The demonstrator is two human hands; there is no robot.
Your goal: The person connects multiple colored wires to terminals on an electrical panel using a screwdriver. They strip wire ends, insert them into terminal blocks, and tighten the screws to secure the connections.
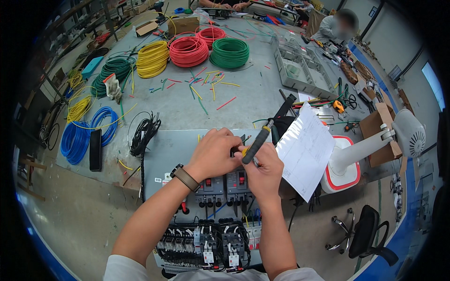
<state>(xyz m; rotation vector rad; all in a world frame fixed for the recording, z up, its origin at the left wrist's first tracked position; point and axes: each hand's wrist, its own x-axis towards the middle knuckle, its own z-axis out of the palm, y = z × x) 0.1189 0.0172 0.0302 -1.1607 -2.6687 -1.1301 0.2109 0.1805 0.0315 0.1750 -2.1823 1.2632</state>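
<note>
My right hand point(266, 171) is closed round a hand tool with a black and yellow handle point(257, 145); its handle slants up to the right, and I cannot make out its working end. Close beside it, my left hand point(213, 152) has its fingers curled together near the tool, and what they pinch is hidden. A dark watch point(185, 177) is on the left wrist. Both hands are above a grey mounting panel point(161, 145). Just below them are two dark circuit breakers with red switches, a left one point(209, 188) and a right one point(238, 185).
Coils of yellow point(152, 59), red point(188, 51), green point(229, 52) and blue wire point(75, 143) lie on the table among cut pieces. A printed sheet point(304, 150) leans by a white fan point(347, 164). Grey trays point(304, 70) stand far right. Another person point(335, 28) works beyond.
</note>
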